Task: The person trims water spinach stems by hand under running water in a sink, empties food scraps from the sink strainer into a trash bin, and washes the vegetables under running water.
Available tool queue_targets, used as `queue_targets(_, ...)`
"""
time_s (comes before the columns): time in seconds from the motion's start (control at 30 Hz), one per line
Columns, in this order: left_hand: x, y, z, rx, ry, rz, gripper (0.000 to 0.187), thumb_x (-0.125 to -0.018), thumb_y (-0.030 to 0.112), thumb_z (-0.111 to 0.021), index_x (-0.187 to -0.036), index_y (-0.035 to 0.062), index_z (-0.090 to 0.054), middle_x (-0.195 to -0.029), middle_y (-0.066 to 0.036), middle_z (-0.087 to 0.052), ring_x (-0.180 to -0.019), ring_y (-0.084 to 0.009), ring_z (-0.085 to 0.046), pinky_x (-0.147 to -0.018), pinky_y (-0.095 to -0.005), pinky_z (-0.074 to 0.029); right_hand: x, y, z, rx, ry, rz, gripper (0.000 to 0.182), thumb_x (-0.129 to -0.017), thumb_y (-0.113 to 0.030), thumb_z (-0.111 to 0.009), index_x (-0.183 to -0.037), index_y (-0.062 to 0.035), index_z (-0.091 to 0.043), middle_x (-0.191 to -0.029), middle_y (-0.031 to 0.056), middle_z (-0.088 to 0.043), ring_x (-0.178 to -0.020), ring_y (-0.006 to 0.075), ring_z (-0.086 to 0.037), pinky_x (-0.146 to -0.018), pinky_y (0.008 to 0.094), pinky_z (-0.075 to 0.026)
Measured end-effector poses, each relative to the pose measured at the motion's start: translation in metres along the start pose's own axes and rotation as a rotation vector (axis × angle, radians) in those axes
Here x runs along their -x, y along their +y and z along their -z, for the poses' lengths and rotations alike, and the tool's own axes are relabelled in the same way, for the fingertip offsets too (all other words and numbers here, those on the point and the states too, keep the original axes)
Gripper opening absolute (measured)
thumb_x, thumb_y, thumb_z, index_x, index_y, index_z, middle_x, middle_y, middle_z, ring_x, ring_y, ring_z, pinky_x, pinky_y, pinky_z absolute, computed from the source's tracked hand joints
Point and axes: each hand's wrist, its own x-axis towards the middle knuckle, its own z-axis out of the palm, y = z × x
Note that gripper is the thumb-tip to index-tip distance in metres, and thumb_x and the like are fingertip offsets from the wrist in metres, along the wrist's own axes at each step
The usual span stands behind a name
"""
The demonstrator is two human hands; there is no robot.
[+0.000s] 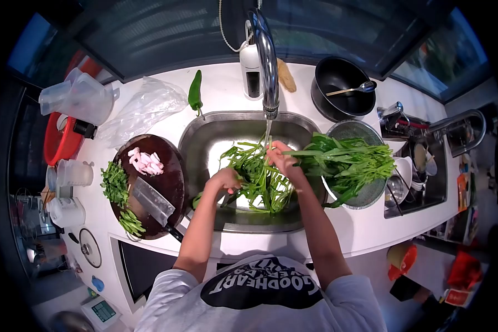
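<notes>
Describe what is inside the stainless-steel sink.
Leafy greens, with the left hand and right hand at them. Greens hide part of the sink floor; anything beneath cannot be seen.

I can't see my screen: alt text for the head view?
Left hand and right hand are at leafy greens in a metal sink, under a running tap. To the right, a bunch of greens lies across a mesh strainer; to the left, a round board holds a cleaver, chopped greens and pale pieces.

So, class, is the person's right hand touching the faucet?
Apart. The head view shows a plain gap between the right hand and the spout of the faucet, with running water visible in it.
</notes>
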Motion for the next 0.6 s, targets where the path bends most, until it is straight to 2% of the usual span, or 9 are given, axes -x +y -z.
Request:
queue_targets(0.03, 0.001, -0.001, 0.006, -0.188, 0.082, 0.037, 0.017, -0.072, 0.008, -0.064, -0.087, 0.0011, -0.066, -0.064, -0.009, -0.064, -0.055, -0.0169, -0.064, -0.054, -0.0291, -0.051, -0.002, -0.017, -0.004, 0.028, -0.048, -0.037, 0.011, -0.091, -0.015, -0.055, -0.094, -0.0041, -0.055, -0.072, -0.0004, -0.060, -0.061, 0.0055, -0.054, -0.054, 0.0196, -0.040)
queue_targets(0.07, 0.008, -0.005, 0.002, -0.078, 0.381, -0.005, 0.017, -0.072, 0.005, -0.059, -0.087, -0.0004, -0.067, -0.066, -0.014, -0.065, -0.063, -0.0192, -0.067, -0.059, -0.0325, -0.052, 0.000, -0.035, -0.006, 0.136, -0.019, -0.101, 0.012, -0.090, -0.016, -0.055, -0.092, -0.0041, -0.056, -0.072, -0.0004, -0.060, -0.063, 0.0054, -0.056, -0.055, 0.0206, -0.040)
queue_targets(0.1, 0.028, 0.010, 0.008, 0.006, 0.522, -0.147, 0.017, -0.078, 0.011, -0.061, -0.088, -0.0004, -0.067, -0.061, -0.011, -0.063, -0.057, -0.0166, -0.064, -0.055, -0.0303, -0.049, -0.003, -0.037, -0.007, 0.099, -0.032, -0.063, 0.012, -0.090, -0.016, -0.055, -0.092, -0.0039, -0.056, -0.072, -0.0006, -0.061, -0.064, 0.0053, -0.056, -0.055, 0.0208, -0.041)
queue_targets(0.23, 0.043, 0.047, 0.015, 0.612, 0.485, -0.483, 0.025, -0.081, 0.024, -0.067, -0.094, 0.0018, -0.068, -0.060, -0.001, -0.059, -0.050, -0.0054, -0.050, -0.049, -0.0228, -0.041, -0.002, -0.065, -0.017, -0.004, -0.045, 0.015, 0.017, -0.091, -0.019, -0.056, -0.091, -0.0025, -0.058, -0.072, -0.0018, -0.060, -0.065, 0.0049, -0.057, -0.056, 0.0203, -0.041)
queue_targets(0.3, 0.052, 0.063, 0.017, 0.601, 0.493, -0.518, 0.021, -0.080, 0.020, -0.067, -0.092, 0.0017, -0.069, -0.061, 0.001, -0.060, -0.052, -0.0040, -0.050, -0.049, -0.0221, -0.041, 0.002, -0.078, -0.023, -0.045, -0.025, 0.078, 0.018, -0.091, -0.020, -0.056, -0.091, -0.0022, -0.060, -0.071, -0.0020, -0.060, -0.064, 0.0043, -0.056, -0.055, 0.0200, -0.041)
queue_targets(0.4, 0.055, 0.079, 0.016, 0.491, 0.550, -0.503, 0.021, -0.079, 0.020, -0.067, -0.090, 0.0028, -0.069, -0.060, -0.002, -0.060, -0.054, -0.0048, -0.051, -0.051, -0.0242, -0.042, -0.002, -0.087, -0.017, 0.006, -0.015, 0.050, 0.020, -0.089, -0.021, -0.059, -0.090, -0.0015, -0.062, -0.071, -0.0017, -0.060, -0.063, 0.0027, -0.054, -0.054, 0.0180, -0.041)
queue_targets(0.5, 0.055, 0.089, 0.012, 0.400, 0.581, -0.579, 0.022, -0.080, 0.022, -0.067, -0.091, 0.0037, -0.068, -0.066, 0.003, -0.060, -0.059, -0.0047, -0.051, -0.056, -0.0223, -0.042, 0.004, -0.097, -0.014, -0.091, 0.034, 0.066, 0.016, -0.088, -0.017, -0.061, -0.089, -0.0012, -0.062, -0.072, -0.0013, -0.060, -0.062, 0.0029, -0.054, -0.053, 0.0173, -0.042)
queue_targets(0.6, 0.058, 0.098, 0.008, 0.342, 0.699, -0.673, 0.021, -0.078, 0.021, -0.066, -0.088, 0.0018, -0.068, -0.065, -0.003, -0.061, -0.059, -0.0079, -0.053, -0.058, -0.0255, -0.043, 0.005, -0.098, -0.010, -0.155, 0.060, 0.071, 0.013, -0.086, -0.015, -0.062, -0.086, -0.0019, -0.061, -0.072, 0.0000, -0.061, -0.062, 0.0041, -0.056, -0.052, 0.0187, -0.043)
